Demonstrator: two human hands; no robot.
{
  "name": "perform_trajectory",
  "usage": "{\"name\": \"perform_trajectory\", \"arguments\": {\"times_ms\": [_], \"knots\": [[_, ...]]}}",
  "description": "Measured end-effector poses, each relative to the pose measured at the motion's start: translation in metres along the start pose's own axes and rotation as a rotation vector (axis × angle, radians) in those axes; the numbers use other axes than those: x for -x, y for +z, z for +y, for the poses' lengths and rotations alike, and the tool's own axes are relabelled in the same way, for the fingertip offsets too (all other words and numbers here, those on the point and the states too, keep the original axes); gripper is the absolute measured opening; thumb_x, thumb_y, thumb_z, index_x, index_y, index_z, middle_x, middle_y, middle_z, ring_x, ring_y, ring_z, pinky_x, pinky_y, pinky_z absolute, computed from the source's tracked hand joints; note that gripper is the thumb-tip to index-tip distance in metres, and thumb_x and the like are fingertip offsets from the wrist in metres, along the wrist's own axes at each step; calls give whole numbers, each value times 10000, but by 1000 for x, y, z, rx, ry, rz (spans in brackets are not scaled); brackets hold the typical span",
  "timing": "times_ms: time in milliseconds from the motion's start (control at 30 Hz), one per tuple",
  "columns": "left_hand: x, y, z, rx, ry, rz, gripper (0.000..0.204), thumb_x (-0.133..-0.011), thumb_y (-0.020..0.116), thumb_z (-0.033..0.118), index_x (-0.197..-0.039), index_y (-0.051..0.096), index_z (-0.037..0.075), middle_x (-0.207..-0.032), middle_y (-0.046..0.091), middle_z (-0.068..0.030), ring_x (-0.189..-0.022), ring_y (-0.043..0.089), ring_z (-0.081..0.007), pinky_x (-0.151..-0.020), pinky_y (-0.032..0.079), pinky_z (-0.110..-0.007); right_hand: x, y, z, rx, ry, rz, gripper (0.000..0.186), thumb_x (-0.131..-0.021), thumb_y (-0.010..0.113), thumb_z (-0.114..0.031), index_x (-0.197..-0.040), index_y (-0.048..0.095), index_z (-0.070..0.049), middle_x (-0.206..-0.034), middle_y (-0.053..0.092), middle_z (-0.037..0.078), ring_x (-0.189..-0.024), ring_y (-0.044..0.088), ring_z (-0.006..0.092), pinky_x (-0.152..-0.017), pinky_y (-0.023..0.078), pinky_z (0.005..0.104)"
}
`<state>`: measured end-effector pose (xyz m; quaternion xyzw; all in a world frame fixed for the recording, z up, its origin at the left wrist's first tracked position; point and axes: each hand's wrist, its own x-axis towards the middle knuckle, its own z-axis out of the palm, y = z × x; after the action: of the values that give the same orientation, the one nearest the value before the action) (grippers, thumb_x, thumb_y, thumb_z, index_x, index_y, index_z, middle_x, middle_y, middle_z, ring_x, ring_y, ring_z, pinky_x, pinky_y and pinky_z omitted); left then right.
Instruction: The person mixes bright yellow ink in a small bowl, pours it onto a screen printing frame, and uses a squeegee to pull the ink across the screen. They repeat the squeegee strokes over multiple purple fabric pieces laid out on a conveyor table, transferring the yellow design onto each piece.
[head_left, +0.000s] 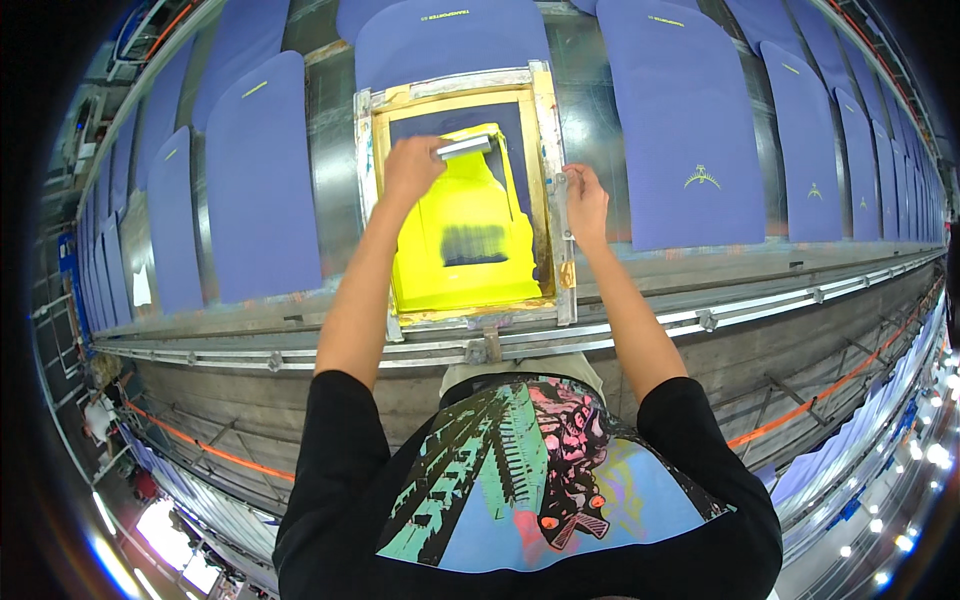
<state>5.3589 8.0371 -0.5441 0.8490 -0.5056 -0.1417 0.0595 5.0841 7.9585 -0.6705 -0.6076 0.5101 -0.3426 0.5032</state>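
My left hand (413,170) is closed on one end of a squeegee (466,147) with a pale metal body. The squeegee lies across the far part of a printing screen (544,120), over bright yellow ink (475,205). The ink covers much of the dark mesh, and a smeared dark patch shows through it nearer to me. At the screen's right side, my right hand (587,205) has its fingers curled against the frame's edge bar. Under the far end of the screen lies a purple fabric panel (450,45).
More purple panels lie in a row on the long metal table, to the left (262,180) and right (685,120). Some on the right bear small yellow prints (702,178). A metal rail (640,327) runs along the table's near edge, and a small clamp block (484,348) sits there.
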Motion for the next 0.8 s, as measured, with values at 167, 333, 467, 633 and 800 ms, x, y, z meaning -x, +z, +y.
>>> {"name": "perform_trajectory", "arguments": {"times_ms": [167,333,467,633,800], "knots": [[2,25,10,-165,31,85,402,-833,653,58,-1135,817,266,-1015,781,-110,-912,739,-336,-803,592,-456,1,3,5,17,-33,15,188,-1065,586,-197,-1119,698,-56,-709,642,175,-602,597,337,-633,469,462],[98,73,1,-84,279,292,387,-785,679,-24,-1058,824,211,-1073,791,-45,-951,744,-284,-813,592,-430,-8,1,-2,39,93,-26,180,-1061,582,-185,-1116,707,-67,-679,614,163,-582,578,290,-626,462,448],[118,70,0,-75,281,265,386,-807,669,-7,-1074,821,227,-1116,786,-44,-943,744,-294,-788,590,-418,-8,2,2,23,68,-4,182,-1060,583,-187,-1116,710,-69,-671,604,161,-581,574,273,-624,460,443],[1,17,-1,-54,-19,91,426,-849,622,80,-1170,805,292,-952,756,-190,-847,728,-403,-791,598,-502,-6,7,4,-22,-46,45,195,-1061,586,-209,-1118,701,-63,-754,661,203,-665,643,375,-663,490,465],[-26,13,12,-136,-5,110,389,-872,616,89,-1143,819,282,-973,765,-170,-913,729,-393,-847,584,-499,-5,4,7,17,-7,4,191,-1058,603,-212,-1116,705,-61,-756,640,176,-680,614,335,-657,482,450]]}}
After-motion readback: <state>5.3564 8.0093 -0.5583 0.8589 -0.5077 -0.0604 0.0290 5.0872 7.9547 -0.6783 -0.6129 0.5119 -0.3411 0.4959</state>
